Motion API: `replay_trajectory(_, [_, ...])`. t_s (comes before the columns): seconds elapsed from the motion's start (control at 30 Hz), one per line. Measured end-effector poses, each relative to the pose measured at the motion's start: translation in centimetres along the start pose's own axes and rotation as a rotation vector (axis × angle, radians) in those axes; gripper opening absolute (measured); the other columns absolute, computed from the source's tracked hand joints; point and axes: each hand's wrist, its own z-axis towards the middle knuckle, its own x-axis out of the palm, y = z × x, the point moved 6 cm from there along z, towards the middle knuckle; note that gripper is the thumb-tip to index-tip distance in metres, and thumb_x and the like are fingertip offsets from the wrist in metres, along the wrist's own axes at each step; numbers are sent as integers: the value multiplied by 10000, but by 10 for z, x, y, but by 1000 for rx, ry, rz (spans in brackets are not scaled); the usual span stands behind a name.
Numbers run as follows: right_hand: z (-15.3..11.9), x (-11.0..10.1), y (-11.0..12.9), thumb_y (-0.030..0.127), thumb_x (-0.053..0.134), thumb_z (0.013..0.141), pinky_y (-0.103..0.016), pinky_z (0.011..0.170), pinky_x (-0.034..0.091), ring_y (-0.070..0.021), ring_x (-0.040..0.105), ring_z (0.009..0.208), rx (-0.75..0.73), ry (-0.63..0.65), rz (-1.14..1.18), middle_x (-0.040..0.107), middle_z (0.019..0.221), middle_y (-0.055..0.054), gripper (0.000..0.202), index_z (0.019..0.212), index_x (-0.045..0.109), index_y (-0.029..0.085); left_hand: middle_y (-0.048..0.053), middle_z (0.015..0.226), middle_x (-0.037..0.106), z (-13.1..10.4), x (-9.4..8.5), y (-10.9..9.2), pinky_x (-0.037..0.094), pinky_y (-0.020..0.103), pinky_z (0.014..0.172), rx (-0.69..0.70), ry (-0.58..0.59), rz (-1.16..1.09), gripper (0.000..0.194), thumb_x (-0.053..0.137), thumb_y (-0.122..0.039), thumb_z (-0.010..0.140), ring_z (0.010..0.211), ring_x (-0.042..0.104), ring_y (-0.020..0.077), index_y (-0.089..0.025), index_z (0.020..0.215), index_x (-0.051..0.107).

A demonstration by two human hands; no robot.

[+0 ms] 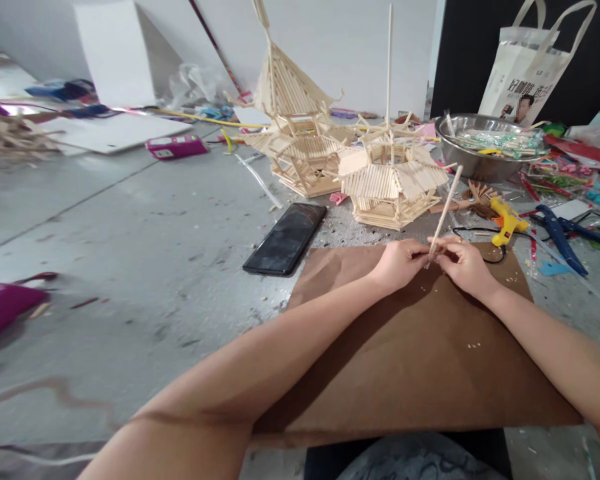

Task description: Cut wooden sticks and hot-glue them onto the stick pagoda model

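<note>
A thin pale wooden stick rises at a slant from between my hands. My left hand is closed, its fingertips pinching the stick's lower end. From the other side my right hand grips the same end, fingers pressed together. Both hands are over the far part of a brown paper-covered board. Just beyond them stands a small six-sided stick pavilion with an upright rod. To its left is a taller stick pavilion with a pointed roof. My fingers hide the stick's bottom tip.
A black phone lies left of the board. At right are a yellow glue gun, blue-handled pliers and a metal bowl of packaged sticks. A white bag stands behind. Purple boxes lie at left.
</note>
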Motion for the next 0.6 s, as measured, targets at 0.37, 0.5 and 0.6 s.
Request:
replay_trajectory(0.37, [3, -1, 2, 324, 575, 766, -264, 614, 500, -130, 595, 644, 71, -24, 127, 682, 825, -59, 189, 766, 708, 191, 2, 620, 627, 1, 4, -2, 416, 175, 571, 19, 40, -12, 185, 534, -163, 790, 578, 545, 87, -147, 666, 670])
replay_trajectory(0.5, [2, -4, 7, 290, 566, 773, -297, 730, 489, -158, 615, 748, 9, -61, 58, 693, 810, -57, 163, 748, 698, 196, 9, 592, 602, 0, 5, 0, 400, 178, 546, 30, 36, -41, 211, 533, -207, 800, 564, 531, 91, -136, 656, 670])
replay_trajectory(0.6, [0, -3, 7, 302, 555, 783, -287, 690, 489, -149, 612, 708, 20, -54, 34, 694, 820, -52, 174, 758, 696, 203, 13, 630, 633, 0, 5, 2, 410, 181, 568, 26, 37, -76, 214, 529, -233, 803, 599, 555, 102, -141, 681, 678])
